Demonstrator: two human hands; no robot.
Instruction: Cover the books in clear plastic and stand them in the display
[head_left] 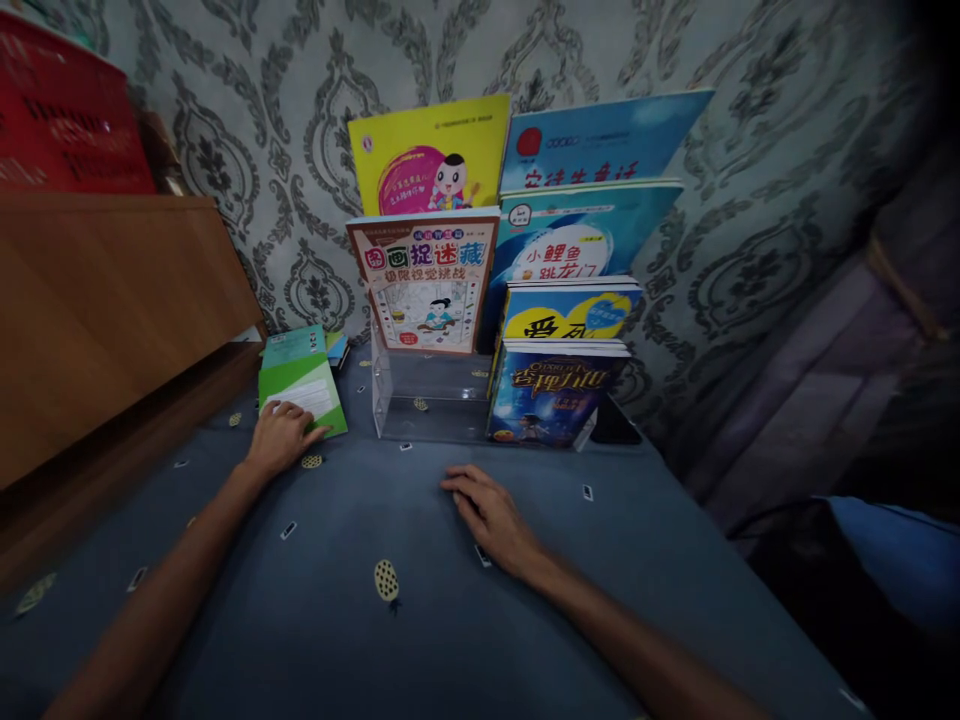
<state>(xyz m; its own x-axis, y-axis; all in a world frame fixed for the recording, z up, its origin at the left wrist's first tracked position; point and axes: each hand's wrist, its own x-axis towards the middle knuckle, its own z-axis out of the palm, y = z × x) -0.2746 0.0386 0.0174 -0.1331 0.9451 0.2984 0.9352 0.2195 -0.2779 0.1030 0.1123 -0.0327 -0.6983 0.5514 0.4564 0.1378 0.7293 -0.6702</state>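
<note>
My left hand (280, 436) lies on the near corner of a green booklet (303, 388) that tops a small stack on the blue cloth, fingers resting on its cover. My right hand (489, 516) rests flat on the cloth (360, 620) with nothing in it, just in front of a clear acrylic tiered book stand (420, 395). The stand's right column holds several children's books, the front one dark blue (551, 395). Its left column holds a white-and-red picture book (424, 285) and a yellow book (431, 150) behind; the front left slots are bare.
A wooden headboard (105, 310) runs along the left, with a red box (64, 110) on top. Patterned wallpaper backs the stand. At the right are a dark curtain and a blue item (900, 555). A dark phone-like slab (615, 425) lies beside the stand.
</note>
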